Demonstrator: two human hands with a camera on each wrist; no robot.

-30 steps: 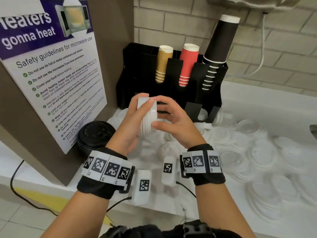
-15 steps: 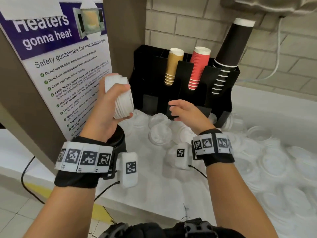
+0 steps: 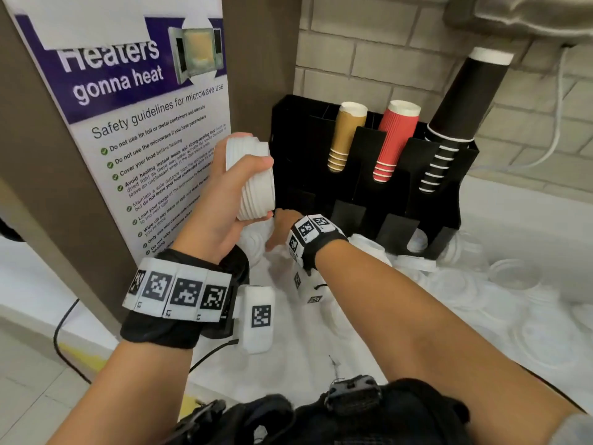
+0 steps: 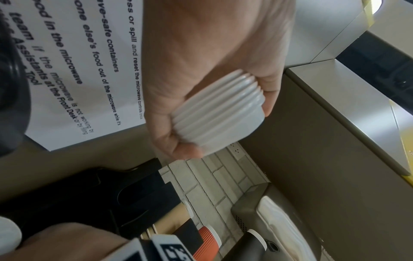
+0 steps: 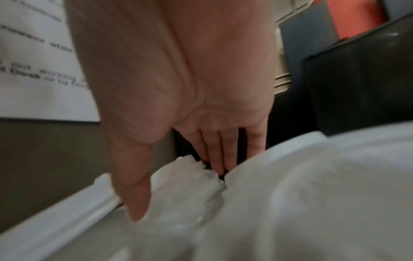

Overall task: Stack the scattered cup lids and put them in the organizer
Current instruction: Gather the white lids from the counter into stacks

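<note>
Now split: left hand (image 3: 221, 200) alone grips the lid stack (image 3: 253, 181) aloft beside the organizer (image 3: 449, 194); right hand (image 5: 178, 98), fingers (image 5: 220, 150) straight and apart, reaches down for another worktop lid (image 5: 190, 176)

Bright, even light; right wrist view blurred, perhaps by motion.

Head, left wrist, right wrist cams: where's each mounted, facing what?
Head: on the head, looking down at the black cup organizer and counter; both forearms show.
Left wrist: on the left wrist, looking along the left hand gripping the white lid stack.
Right wrist: looks along the right hand, fingers straight, reaching to loose lids; blurred.
Shared: head and left wrist both show the stack, poster, red cups.
</note>
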